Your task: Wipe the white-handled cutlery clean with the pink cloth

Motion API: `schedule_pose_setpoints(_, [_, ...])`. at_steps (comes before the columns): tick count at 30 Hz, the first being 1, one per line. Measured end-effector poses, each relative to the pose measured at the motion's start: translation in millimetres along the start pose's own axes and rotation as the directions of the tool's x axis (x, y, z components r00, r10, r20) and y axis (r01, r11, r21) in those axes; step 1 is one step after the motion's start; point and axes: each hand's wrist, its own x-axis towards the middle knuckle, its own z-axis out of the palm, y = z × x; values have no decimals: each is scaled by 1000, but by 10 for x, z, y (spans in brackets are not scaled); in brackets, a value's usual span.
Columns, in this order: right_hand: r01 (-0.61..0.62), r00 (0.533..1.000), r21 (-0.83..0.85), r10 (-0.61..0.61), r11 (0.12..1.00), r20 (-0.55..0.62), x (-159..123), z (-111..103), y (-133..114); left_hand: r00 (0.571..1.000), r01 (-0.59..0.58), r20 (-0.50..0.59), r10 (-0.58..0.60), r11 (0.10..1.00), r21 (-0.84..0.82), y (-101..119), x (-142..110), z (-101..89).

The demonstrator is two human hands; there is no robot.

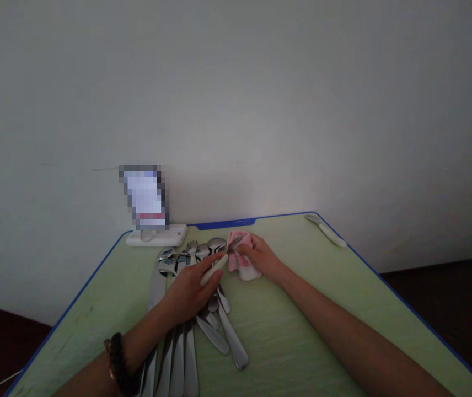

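My left hand (192,284) is closed around the white handle of a white-handled piece of cutlery (213,269). Its metal head points right into a small pink and white cloth (247,272), which partly covers it, so I cannot tell whether it is a fork or a spoon. My right hand (263,256) pinches the cloth against that head, with the thumb on top. Beneath and around my left hand lies a pile of metal cutlery: several spoons (216,243), a fork (192,248) and several long handles (190,358) reaching towards me.
At the table's far left, a blurred, lit screen (147,198) stands on a white base (157,236). Another white-handled utensil (330,232) lies near the far right corner. The green table (294,320) has a blue edge and meets a grey wall (261,110).
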Motion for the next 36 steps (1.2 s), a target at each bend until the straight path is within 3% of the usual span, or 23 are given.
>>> schedule_pose_setpoints(17, [-4,1000,-13,4,1000,-12,0,0,-33,1000,8,4,-8,1000,24,11,-6,-1])
schedule_pose_setpoints(36, [9,999,-20,-8,1000,50,2,-3,-43,999,-19,32,17,998,58,44,-7,-16])
